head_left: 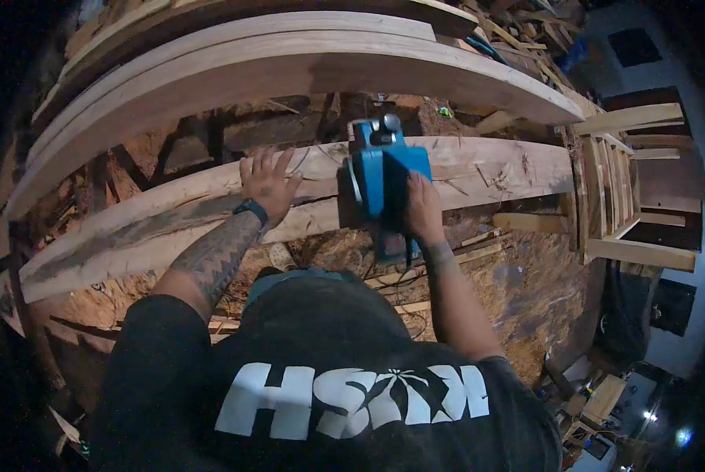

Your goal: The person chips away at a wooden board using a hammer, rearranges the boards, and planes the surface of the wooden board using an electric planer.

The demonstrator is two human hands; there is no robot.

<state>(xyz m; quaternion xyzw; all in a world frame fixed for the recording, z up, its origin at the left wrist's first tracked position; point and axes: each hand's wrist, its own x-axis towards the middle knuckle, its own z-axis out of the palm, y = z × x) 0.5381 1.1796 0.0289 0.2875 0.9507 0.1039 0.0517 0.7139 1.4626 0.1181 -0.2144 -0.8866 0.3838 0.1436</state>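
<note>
A long wooden plank (510, 169) lies across in front of me, with a dark rough streak along its left part and a few shavings on top. My left hand (269, 187) rests on it with fingers spread, a dark watch on the wrist. To the right of that, a blue electric hand planer (374, 179) sits crosswise on the plank, a silver knob at its far end. My right hand (425, 206) is wrapped round the planer's rear handle; part of the grip is hidden by the tool body.
Beyond the plank runs another thick board (313, 67), with more timber stacked behind it. A slatted wooden frame (616, 185) stands at the right. Wood shavings (518, 291) cover the ground, and a thin cord trails near my right wrist.
</note>
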